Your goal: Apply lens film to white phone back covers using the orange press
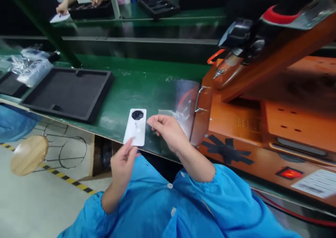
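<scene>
The white phone back cover [135, 127], held above the green bench's [136, 87] near edge, is pinched at its bottom by the left hand [123, 163] while the right hand's [168, 129] loosely curled fingers hover empty beside it, apparently mid-inspection, needing a steady grip.

Black foam tray [68, 91] lies on green bench [136, 80], left part. Crumpled plastic bags [31, 68] at far left beside second dark tray [9, 84]. Orange machine [275, 119] stands at right, red lit switch [288, 173] on front panel. Round wooden stool [28, 154] on floor below. Co-worker's hands [78, 2] at far bench, over black trays [157, 5].
</scene>
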`<act>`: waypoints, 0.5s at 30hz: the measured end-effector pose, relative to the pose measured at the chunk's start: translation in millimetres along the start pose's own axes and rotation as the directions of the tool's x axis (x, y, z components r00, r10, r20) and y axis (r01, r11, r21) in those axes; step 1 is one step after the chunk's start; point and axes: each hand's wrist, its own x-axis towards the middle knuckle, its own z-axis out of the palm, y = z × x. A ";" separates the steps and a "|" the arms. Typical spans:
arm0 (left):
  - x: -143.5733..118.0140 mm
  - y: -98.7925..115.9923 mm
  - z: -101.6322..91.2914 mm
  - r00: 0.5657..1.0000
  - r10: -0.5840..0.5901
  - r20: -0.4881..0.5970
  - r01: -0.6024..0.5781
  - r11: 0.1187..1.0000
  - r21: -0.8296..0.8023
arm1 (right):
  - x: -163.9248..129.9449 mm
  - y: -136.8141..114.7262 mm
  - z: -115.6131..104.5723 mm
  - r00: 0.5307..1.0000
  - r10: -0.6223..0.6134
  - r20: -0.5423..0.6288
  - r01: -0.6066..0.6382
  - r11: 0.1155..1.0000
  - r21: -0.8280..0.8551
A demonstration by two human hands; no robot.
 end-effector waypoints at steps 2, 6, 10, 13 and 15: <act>-25.4 -4.2 8.3 0.976 0.073 0.204 -0.081 0.996 0.032 | 15.5 6.2 -1.6 0.999 0.021 -0.039 -0.022 1.000 -0.012; -41.3 -1.6 16.0 0.835 0.266 0.481 -0.336 0.940 0.064 | 24.1 11.6 -7.3 0.995 -0.006 -0.100 -0.004 0.995 -0.100; -21.5 -1.3 7.8 0.744 0.474 0.472 -0.594 0.792 0.142 | 24.0 8.9 -11.8 0.987 0.010 -0.160 -0.033 0.989 -0.144; 5.6 -10.9 0.0 0.692 0.598 0.405 -0.721 0.588 0.366 | 24.9 5.2 -11.3 0.986 0.009 -0.166 -0.041 0.981 -0.190; 20.2 -21.8 -0.5 0.672 0.579 0.461 -0.740 0.516 0.431 | 26.7 4.2 -8.9 0.989 0.013 -0.150 -0.049 0.971 -0.235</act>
